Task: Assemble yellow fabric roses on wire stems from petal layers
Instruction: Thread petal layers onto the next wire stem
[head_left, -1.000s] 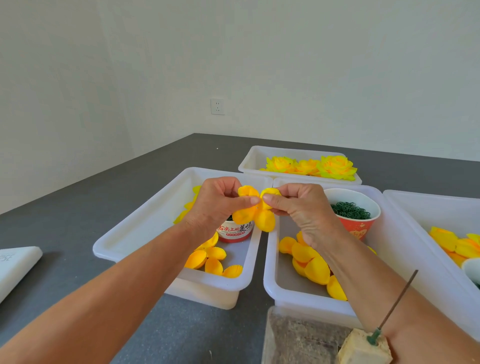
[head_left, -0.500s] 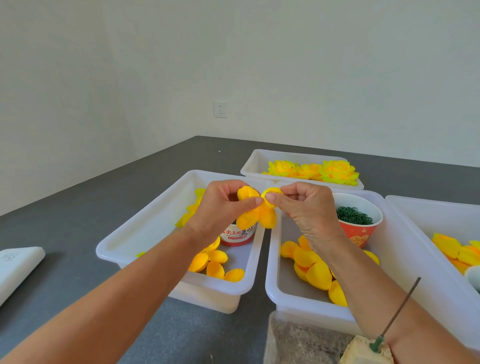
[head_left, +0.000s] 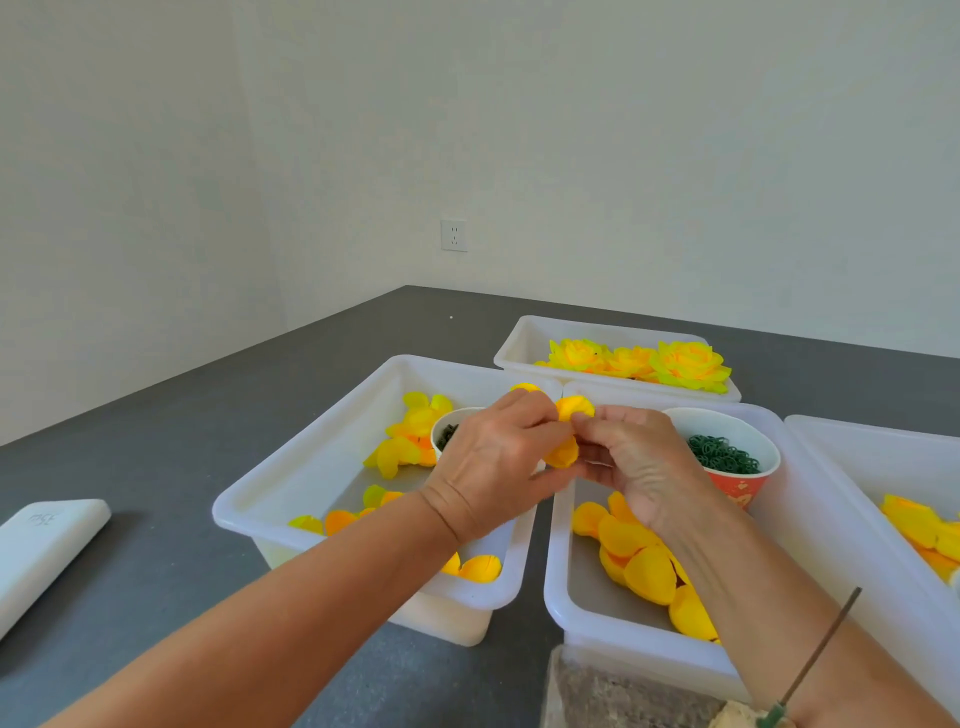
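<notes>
1. A yellow petal layer is pinched between left hand and right hand, fingers curled on it.
2. It is held above two white bins on the counter.

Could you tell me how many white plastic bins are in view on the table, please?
4: a far bin holding finished roses, a near-left bin, a near-middle bin, and a right bin cut off by the frame edge; more may lie beyond.
</notes>
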